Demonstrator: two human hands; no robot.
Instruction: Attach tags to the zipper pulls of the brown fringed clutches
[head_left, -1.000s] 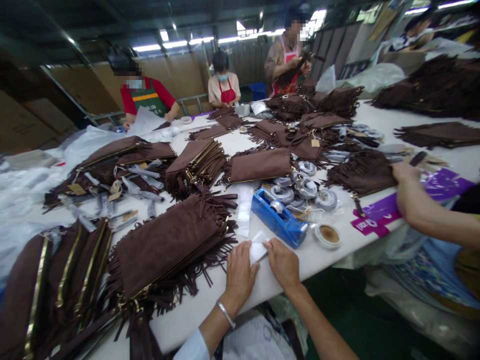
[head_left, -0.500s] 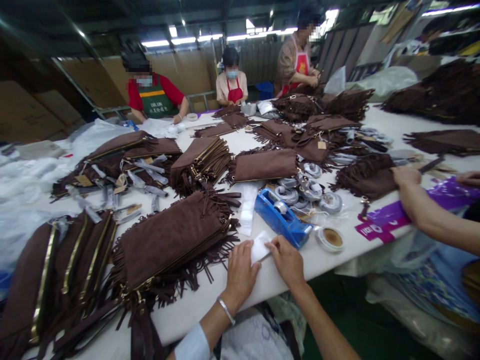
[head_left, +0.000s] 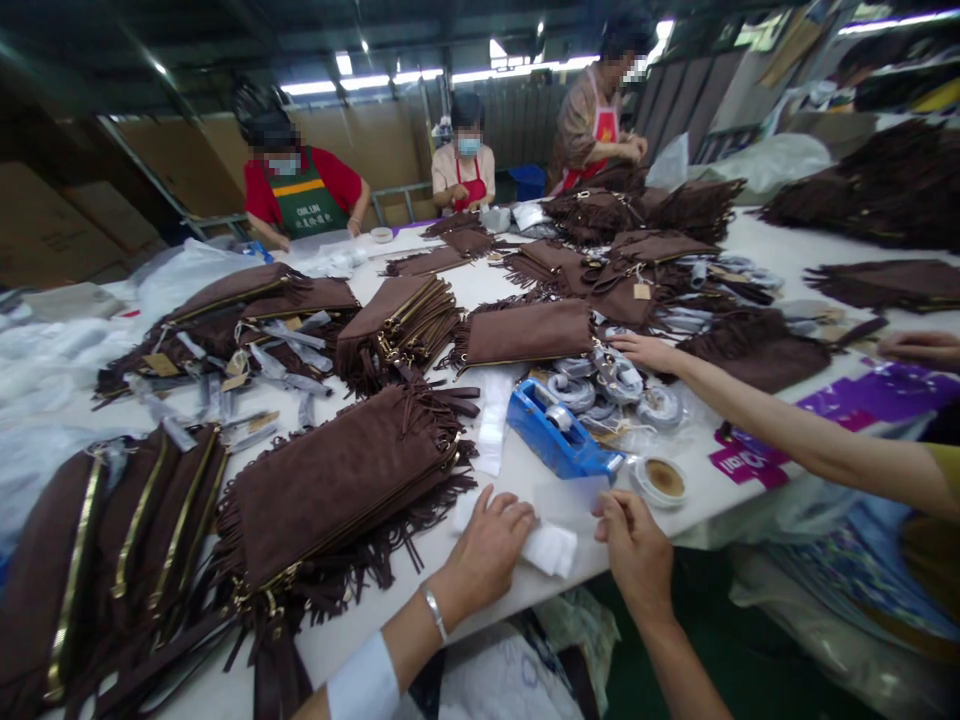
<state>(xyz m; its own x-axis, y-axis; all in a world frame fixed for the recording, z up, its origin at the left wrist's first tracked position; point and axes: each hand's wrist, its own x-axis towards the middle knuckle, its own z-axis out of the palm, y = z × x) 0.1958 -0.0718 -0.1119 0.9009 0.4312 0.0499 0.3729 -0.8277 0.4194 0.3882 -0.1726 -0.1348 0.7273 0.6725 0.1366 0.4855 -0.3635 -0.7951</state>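
My left hand [head_left: 486,545] rests knuckles-up on a small white foam sheet [head_left: 550,546] at the near table edge, fingers curled down on it. My right hand [head_left: 634,545] is beside it, thumb and fingers pinched on a clear strip of tape [head_left: 566,492] stretched from the blue tape dispenser [head_left: 559,432]. A stack of brown fringed suede pouches [head_left: 341,478] with gold zips lies just left of my left hand.
A co-worker's arm [head_left: 757,415] reaches from the right to rolls of tape [head_left: 611,385] behind the dispenser. A near-empty tape core [head_left: 660,478] lies by the edge. More brown pouches [head_left: 525,330] and piles cover the white table [head_left: 480,285]. Three people work at the far side.
My hands moved apart: the right one now pulls tape from the dispenser and the white sheet lies flat under the left. The co-worker's hand swung left to the tape rolls.
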